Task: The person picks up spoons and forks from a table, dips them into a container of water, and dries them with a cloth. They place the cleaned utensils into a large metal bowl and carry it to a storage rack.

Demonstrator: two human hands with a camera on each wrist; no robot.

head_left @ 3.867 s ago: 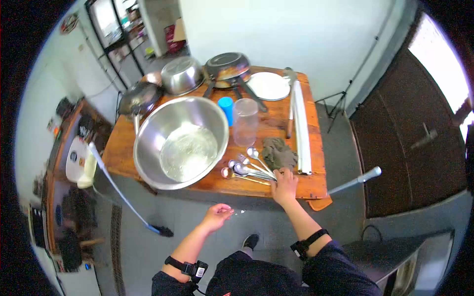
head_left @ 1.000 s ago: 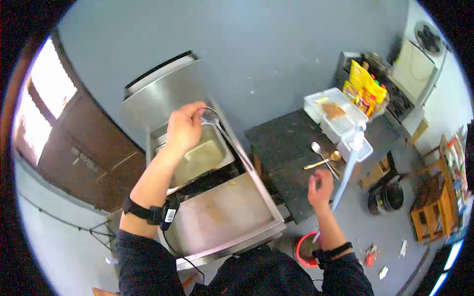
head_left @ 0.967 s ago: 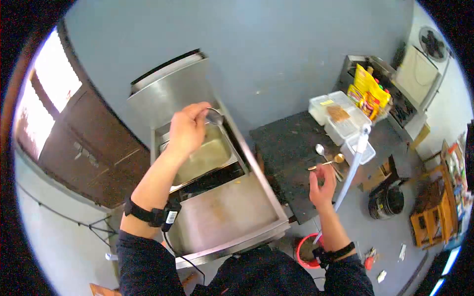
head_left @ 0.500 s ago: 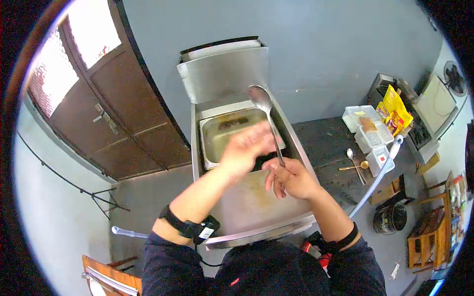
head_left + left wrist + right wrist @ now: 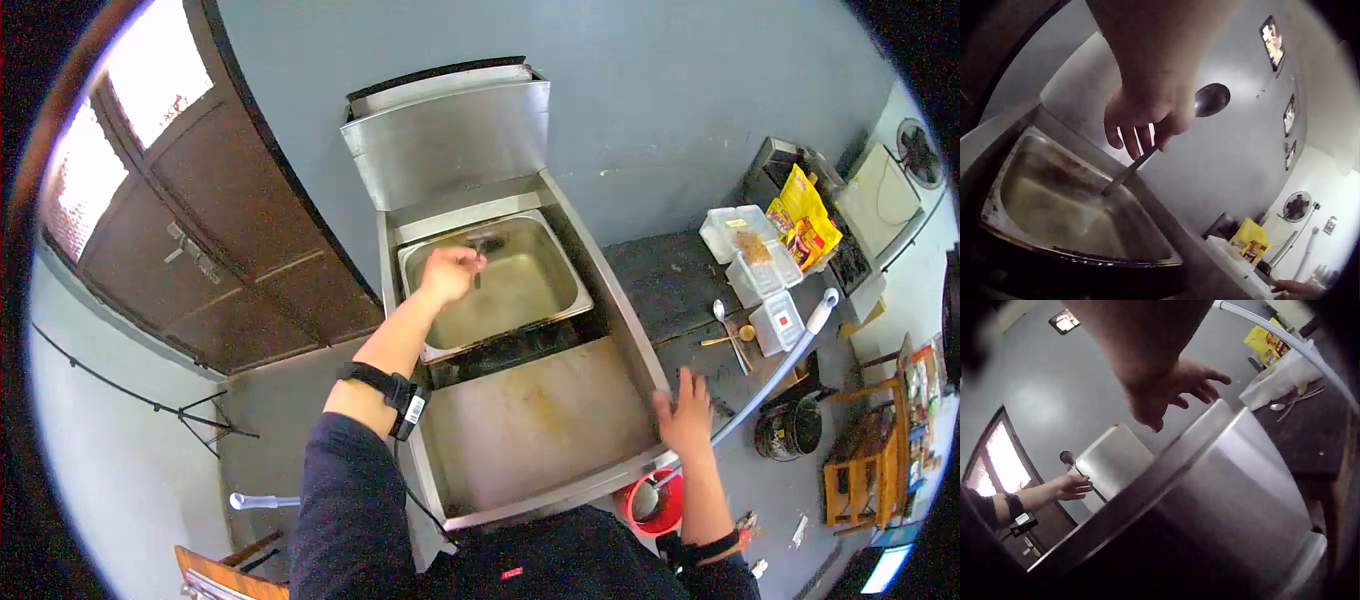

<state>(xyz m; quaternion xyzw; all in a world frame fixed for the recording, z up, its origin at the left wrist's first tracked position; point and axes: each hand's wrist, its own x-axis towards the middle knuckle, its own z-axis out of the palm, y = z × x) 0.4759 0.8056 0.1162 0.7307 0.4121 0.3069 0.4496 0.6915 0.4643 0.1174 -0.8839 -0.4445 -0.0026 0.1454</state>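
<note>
My left hand is over the rectangular steel basin, which holds cloudy yellowish liquid. It pinches a metal spoon near the neck. The spoon's bowl points up beside the wrist, and its handle slants down toward the basin's far side in the left wrist view. My right hand hangs with fingers spread and nothing in them, over the right rim of the steel fryer-like unit. From the right wrist view the same hand appears above that rim, while the spoon stands out beyond it in the left hand.
On the dark table at right lie a silver spoon and a gold spoon, near clear plastic boxes. A yellow bag stands behind. A pale hose runs down to a red bucket.
Half a second ago both hands met at the spoon above the unit. The right hand has since moved away to the right rim; the left has taken the spoon back over the basin.
</note>
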